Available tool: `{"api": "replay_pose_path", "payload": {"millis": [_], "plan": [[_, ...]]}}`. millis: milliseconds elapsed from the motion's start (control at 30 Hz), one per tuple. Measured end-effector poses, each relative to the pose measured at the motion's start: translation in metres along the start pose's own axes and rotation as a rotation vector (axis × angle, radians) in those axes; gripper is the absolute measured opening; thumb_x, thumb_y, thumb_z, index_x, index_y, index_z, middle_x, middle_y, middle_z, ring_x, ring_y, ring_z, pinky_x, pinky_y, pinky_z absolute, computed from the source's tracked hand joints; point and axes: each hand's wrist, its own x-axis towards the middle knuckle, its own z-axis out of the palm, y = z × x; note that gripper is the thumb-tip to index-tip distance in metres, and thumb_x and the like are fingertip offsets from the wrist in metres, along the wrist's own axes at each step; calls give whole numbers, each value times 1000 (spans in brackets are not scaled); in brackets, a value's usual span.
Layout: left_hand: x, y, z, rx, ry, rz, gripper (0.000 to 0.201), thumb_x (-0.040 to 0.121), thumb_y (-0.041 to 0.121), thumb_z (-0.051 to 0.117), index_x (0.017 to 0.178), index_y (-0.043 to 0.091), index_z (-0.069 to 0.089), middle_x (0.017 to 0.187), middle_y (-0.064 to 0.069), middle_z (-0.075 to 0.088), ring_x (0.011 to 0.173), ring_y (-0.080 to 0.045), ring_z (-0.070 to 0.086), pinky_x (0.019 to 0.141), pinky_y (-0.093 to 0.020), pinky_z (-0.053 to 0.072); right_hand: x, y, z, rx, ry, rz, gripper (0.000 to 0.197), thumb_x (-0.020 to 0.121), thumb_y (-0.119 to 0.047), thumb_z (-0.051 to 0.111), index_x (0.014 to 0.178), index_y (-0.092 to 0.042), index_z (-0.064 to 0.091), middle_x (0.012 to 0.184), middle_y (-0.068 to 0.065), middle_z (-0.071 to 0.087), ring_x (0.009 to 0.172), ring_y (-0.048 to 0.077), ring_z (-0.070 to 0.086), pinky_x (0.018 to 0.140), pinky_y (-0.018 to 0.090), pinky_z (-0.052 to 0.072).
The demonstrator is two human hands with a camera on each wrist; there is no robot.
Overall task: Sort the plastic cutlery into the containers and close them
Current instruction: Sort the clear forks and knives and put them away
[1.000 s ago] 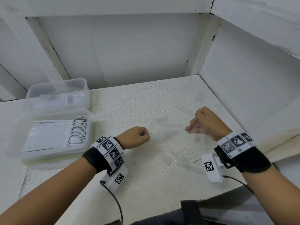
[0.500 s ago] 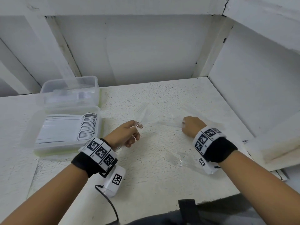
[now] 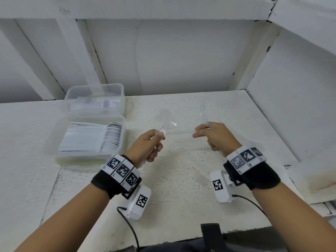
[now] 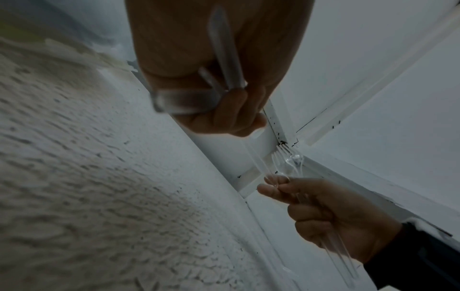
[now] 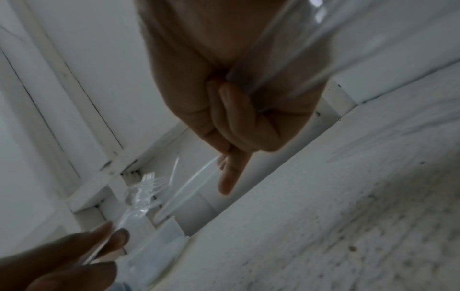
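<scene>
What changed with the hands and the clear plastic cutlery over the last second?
Both hands rose off the white textured tabletop: the left hand now holds clear plastic forks, the right hand clear plastic cutlery. The two clear plastic containers stayed open.

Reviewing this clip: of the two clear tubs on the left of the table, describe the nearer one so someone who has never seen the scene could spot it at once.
Start at the white table and look to its left side, where two clear plastic containers sit one behind the other. The nearer container is the one in front, close to the left hand. Unlike the far container, it holds a tidy row of white cutlery packed side by side.
</scene>
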Motion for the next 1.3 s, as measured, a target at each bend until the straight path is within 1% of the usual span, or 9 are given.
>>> {"api": "replay_pose_path", "payload": {"millis": [100, 267, 467, 533, 633, 900, 1067, 1200, 1300], "plan": [[-4, 1, -4, -9, 42, 14, 26, 95, 38, 46, 85, 14, 49, 51, 7, 41, 36, -5, 26, 37, -14, 21, -5, -6, 8, 80, 65, -63, 11, 89, -18, 53, 84, -13, 62, 82, 0, 72, 32, 3, 27, 35, 15, 22], [-9, 1, -8, -42, 72, 1, 39, 99, 45, 30, 87, 13, 49, 50, 8, 37, 38, -5, 23, 37, -14, 19, -7, -7, 19, -85, 164, -254, 27, 91, -21, 56, 68, -7, 56, 61, -2, 52, 49, 7, 39, 46, 19, 32], [-15, -1, -8, -2, 69, 29, 29, 98, 37, 41, 84, 13, 49, 58, 2, 38, 37, -6, 25, 37, -15, 20, -13, -14, 46, -105, 17, -283, 47, 91, -31, 53, 99, 15, 59, 75, 11, 46, 56, 14, 37, 49, 23, 30], [-16, -2, -6, 17, 68, 37, 28, 96, 38, 45, 85, 13, 50, 58, 2, 39, 37, -5, 27, 37, -16, 22, -15, -17, 56, -69, -25, -263, 53, 90, -43, 54, 81, 9, 60, 69, 8, 44, 49, 11, 32, 45, 22, 27], [-17, -2, -5, 11, 53, 35, 27, 94, 38, 47, 86, 12, 50, 58, 1, 40, 37, -5, 28, 38, -16, 23, -17, -22, 63, 2, -59, -213, 43, 87, -45, 58, 61, -16, 39, 53, -3, 32, 43, 8, 26, 39, 20, 25], [-17, -5, -6, -29, 2, 10, 34, 98, 37, 39, 82, 9, 51, 56, -2, 43, 38, -11, 37, 38, -16, 30, -10, -24, 63, 55, -90, -202, 33, 91, -30, 56, 90, 3, 64, 64, 5, 44, 45, 9, 33, 37, 19, 30], [-18, -5, -7, -65, -58, 17, 30, 101, 28, 36, 79, 12, 49, 60, 1, 49, 42, -9, 45, 41, -21, 35, -9, -22, 60, 98, -63, -274, 23, 89, -25, 61, 77, -6, 64, 71, 6, 58, 32, 3, 34, 35, 16, 33], [-19, 1, -5, -79, -157, -1, 29, 101, 27, 33, 86, 11, 52, 59, -1, 57, 43, -12, 47, 40, -19, 35, -8, -19, 61, 121, -47, -303, 23, 88, -28, 63, 72, -13, 56, 66, -1, 54, 33, 2, 35, 37, 15, 34], [-20, 4, -3, -106, -177, -22, 28, 101, 24, 34, 94, 10, 57, 65, -3, 60, 58, -14, 57, 49, -25, 47, -6, -16, 64, 113, -10, -321, 27, 88, -30, 62, 72, -11, 53, 68, 2, 52, 36, 2, 36, 40, 16, 35]]}}
